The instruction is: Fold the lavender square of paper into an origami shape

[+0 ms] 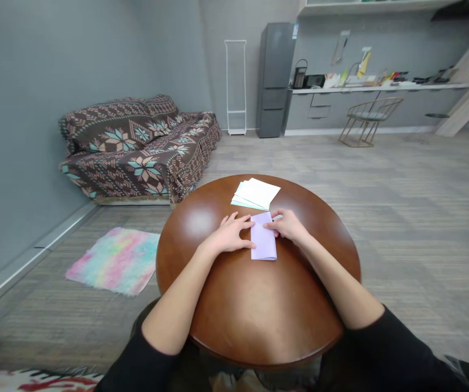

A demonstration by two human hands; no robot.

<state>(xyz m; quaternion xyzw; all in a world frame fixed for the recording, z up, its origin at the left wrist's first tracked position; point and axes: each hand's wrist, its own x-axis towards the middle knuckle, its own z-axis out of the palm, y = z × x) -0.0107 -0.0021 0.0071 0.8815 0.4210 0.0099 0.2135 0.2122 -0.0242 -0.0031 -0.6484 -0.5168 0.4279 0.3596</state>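
Head view, left hand (229, 234) (splayed) touching folded purple paper (263, 243), right hand (288, 225) pinching it.

The bench (254, 316) is free near; beyond, both hands (229, 235) (289, 226), purple paper (263, 242) and fanned sheets (259, 191) (farther off) obstruct.

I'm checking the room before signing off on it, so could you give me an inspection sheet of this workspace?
Surface: round brown table, glossy, with light reflections.
Job's things: folded purple paper lying between the hands; fanned pale sheets just beyond it.
Clutter: assorted items along the far kitchen counter.
Grip: left hand spread, fingertips at the purple paper's left edge; right hand at its right edge, pinch unclear.
Cables: nothing seen on the table.
Surroundings: covered sofa and fluffy rug to the left; fridge and chair farther back.
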